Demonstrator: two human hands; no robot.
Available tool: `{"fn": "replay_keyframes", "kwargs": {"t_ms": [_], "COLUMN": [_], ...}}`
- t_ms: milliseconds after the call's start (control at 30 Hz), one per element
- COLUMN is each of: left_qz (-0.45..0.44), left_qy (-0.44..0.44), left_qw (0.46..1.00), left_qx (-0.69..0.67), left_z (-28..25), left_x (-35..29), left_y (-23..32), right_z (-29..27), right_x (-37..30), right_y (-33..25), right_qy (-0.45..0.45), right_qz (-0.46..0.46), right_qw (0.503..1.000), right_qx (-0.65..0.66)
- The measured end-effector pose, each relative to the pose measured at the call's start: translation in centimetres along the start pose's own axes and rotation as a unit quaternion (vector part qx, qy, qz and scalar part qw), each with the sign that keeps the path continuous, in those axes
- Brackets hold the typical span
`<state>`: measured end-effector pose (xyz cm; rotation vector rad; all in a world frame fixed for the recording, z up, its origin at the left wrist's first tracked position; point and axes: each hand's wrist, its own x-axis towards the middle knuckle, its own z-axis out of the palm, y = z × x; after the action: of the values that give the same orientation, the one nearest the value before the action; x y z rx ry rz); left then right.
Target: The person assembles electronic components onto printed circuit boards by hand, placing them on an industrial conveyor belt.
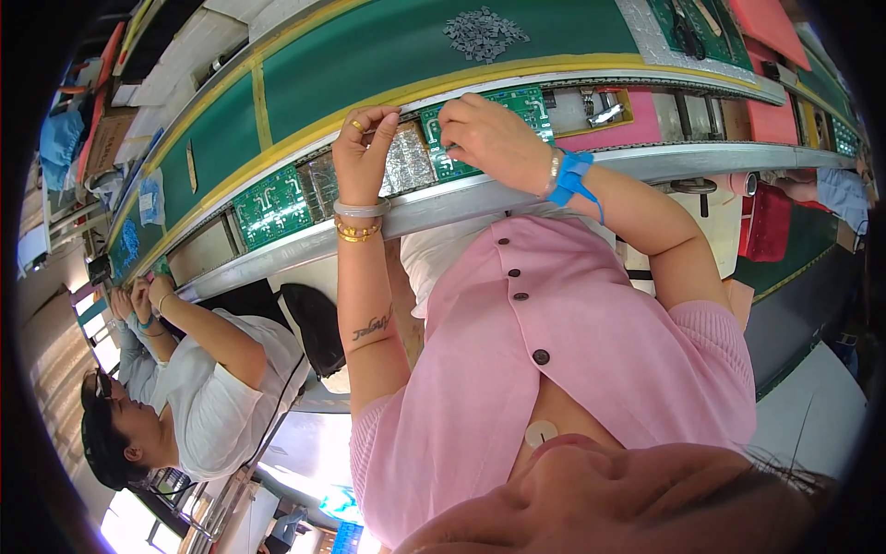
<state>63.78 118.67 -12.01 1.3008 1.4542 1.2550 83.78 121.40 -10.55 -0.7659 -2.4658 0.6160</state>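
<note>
A green circuit board [535,109] lies in the metal conveyor rail in front of me. My right hand [494,138] rests over its left half, with bent fingers drawn together at the board. What those fingertips hold, if anything, is hidden. Just left of that board, my left hand [363,152] is raised above the rail, thumb and forefinger pinched. Anything between them is too small to make out. A second green circuit board [272,208] sits in the rail to the left, with a silvery foil-like panel [406,162] between the two boards.
Beyond the rail, small grey parts [484,35] lie piled on a green mat [369,69]. Scissors [685,35] lie at the far right. A yellow-edged tray [600,111] stands right of the board. At left, a person in a white shirt [231,388] works along the line.
</note>
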Motion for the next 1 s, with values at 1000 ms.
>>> {"fn": "replay_keyframes", "kwargs": {"t_ms": [1000], "left_qz": [0.069], "left_qy": [0.073], "left_qw": [0.786], "left_qx": [0.610], "left_z": [-13.3], "left_x": [-5.2], "left_y": [-0.8], "right_z": [4.8], "right_x": [-1.8], "right_y": [-6.0], "right_qy": [-0.002], "right_qz": [-0.071], "right_qw": [0.994], "right_qx": [0.087]}}
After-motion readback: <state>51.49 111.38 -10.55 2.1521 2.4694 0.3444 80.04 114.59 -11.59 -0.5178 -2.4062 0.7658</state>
